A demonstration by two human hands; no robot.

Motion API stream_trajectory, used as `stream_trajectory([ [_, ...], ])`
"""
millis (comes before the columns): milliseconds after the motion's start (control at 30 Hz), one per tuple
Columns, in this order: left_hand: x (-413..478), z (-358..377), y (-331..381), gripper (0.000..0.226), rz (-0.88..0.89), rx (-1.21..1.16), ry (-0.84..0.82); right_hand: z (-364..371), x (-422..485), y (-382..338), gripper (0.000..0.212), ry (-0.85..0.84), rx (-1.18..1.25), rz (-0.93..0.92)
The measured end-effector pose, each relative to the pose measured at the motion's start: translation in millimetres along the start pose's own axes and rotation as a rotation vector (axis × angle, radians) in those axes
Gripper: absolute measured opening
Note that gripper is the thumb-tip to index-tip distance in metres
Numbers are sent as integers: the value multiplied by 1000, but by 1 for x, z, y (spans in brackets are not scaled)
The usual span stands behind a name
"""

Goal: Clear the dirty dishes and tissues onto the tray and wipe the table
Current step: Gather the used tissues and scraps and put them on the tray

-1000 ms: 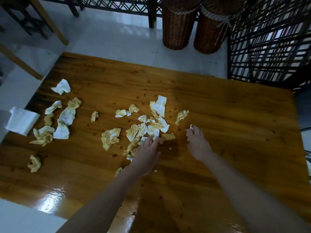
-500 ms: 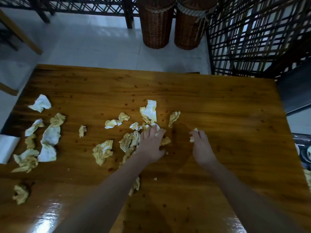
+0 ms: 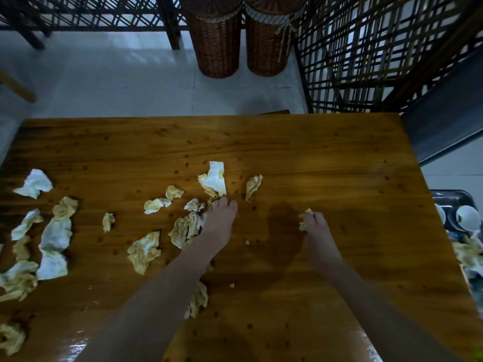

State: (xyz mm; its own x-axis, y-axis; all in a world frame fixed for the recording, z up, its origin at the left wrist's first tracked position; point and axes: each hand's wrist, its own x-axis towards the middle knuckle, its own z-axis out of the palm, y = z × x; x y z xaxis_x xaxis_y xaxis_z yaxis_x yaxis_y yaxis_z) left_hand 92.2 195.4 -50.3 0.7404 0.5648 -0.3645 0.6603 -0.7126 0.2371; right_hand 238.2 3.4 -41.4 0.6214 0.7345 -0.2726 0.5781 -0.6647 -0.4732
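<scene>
Several crumpled, yellow-stained tissues lie across the left and middle of the glossy wooden table (image 3: 326, 158). My left hand (image 3: 218, 226) rests palm down on the middle pile of tissues (image 3: 185, 228), fingertips by a larger white tissue (image 3: 215, 177). My right hand (image 3: 315, 231) is curled around a small tissue wad (image 3: 304, 220) on the table. More tissues (image 3: 56, 235) are spread at the left edge. A dark tray (image 3: 444, 197) with white bowls (image 3: 467, 218) and used tissues sits off the table's right edge.
Reddish sauce spots dot the tabletop. Two wicker baskets (image 3: 217, 43) stand on the pale floor beyond the far edge. A dark lattice screen (image 3: 366, 56) rises at the back right. A dark seat (image 3: 444, 113) adjoins the right corner.
The view has shifted left to right, bringing the tray into sight. My left hand slid forward over the middle tissue pile. My right hand stayed curled on its small wad.
</scene>
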Motion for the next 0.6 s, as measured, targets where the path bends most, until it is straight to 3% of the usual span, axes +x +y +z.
stream_trajectory([
  [333, 32, -34, 24, 51, 152, -126, 231, -8, 8, -4, 57, 40, 8, -20],
  [500, 56, -35, 43, 47, 237, -118, 169, -12, 8, 3, 53, 65, 4, -2],
  [600, 65, -28, 47, 51, 253, 7, 138, -13, 6, 11, 53, 73, -6, 1],
])
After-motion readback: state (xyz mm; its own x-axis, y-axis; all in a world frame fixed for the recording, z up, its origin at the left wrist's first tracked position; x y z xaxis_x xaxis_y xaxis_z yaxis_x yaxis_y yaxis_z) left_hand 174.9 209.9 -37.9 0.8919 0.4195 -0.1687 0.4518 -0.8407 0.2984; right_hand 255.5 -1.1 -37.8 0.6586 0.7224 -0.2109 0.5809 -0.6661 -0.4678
